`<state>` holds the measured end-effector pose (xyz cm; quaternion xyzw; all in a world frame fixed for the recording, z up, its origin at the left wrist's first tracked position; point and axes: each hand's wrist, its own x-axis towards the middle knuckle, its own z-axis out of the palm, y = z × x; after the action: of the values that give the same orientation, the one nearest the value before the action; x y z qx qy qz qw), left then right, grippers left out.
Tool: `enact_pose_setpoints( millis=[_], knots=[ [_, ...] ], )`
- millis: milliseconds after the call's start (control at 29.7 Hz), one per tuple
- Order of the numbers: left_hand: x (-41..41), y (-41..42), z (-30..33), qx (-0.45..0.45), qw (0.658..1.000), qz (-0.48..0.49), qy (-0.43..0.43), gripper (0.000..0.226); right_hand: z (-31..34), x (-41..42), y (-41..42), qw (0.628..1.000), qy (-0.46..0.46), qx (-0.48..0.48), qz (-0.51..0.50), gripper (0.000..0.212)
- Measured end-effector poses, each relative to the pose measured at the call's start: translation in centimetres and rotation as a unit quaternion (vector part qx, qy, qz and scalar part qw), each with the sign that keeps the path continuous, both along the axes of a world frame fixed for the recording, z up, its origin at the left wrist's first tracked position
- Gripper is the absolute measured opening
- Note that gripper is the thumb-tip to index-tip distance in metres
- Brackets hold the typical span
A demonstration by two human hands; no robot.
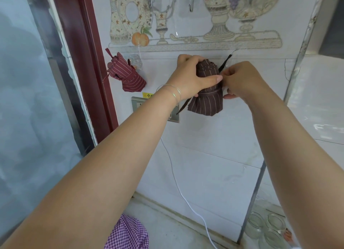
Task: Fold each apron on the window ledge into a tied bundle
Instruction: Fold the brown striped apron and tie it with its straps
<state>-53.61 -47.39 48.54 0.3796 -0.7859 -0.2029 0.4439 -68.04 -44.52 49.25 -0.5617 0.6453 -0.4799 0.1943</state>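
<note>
A dark brown striped apron bundle (206,103) is held up against the white tiled wall, with a strap wound round its middle. My left hand (191,75) grips the upper part of the bundle. Beside it my right hand (240,79) pinches a dark strap (226,60) at the bundle's right side; the strap's end sticks up to the right. Another strap end hangs down at the bundle's lower left. A red striped apron bundle (126,75) hangs on the wall to the left. A purple checked apron (128,234) lies on the ledge below.
A wall socket (136,104) sits behind my left wrist, and a white cable (178,189) runs from it down to the ledge. Empty metal hooks (191,4) are fixed higher on the wall. Several glass jars (268,228) stand at lower right. A dark red window frame (89,62) borders the left.
</note>
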Motion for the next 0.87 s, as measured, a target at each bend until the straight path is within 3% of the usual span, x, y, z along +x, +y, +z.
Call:
enact_pose_setpoints(
  millis=[101,202,370,471,605,706,874],
  knots=[
    [0.1,0.0,-1.4,0.011,1.000,-0.016,-0.013,0.072,-1.2,0.1,-0.5,0.999,0.003,0.031,-0.035,0.018],
    [0.1,0.0,-2.7,0.015,1.000,-0.026,-0.001,0.073,-2.8,-0.5,-0.2,0.997,0.051,-0.007,-0.063,0.023],
    [0.7,1.8,-5.1,-0.015,0.995,-0.044,0.084,0.070,-6.2,1.3,2.8,0.956,0.086,-0.248,-0.130,0.015],
    [2.9,3.8,-8.0,-0.001,0.991,-0.029,0.133,0.053,-9.2,4.0,4.3,0.943,0.091,-0.318,-0.042,0.011],
    [9.0,6.8,-14.8,0.151,0.979,0.020,0.133,0.017,-13.7,8.4,5.3,0.955,0.155,-0.213,0.138,0.008],
    [14.9,9.6,-21.4,0.266,0.948,0.110,0.133,0.014,-18.1,12.7,5.0,0.946,0.172,-0.080,0.262,0.005],
    [25.4,16.4,-33.6,0.429,0.855,0.258,0.136,0.023,-29.5,22.0,6.2,0.868,0.226,0.101,0.430,0.009]
  ],
)
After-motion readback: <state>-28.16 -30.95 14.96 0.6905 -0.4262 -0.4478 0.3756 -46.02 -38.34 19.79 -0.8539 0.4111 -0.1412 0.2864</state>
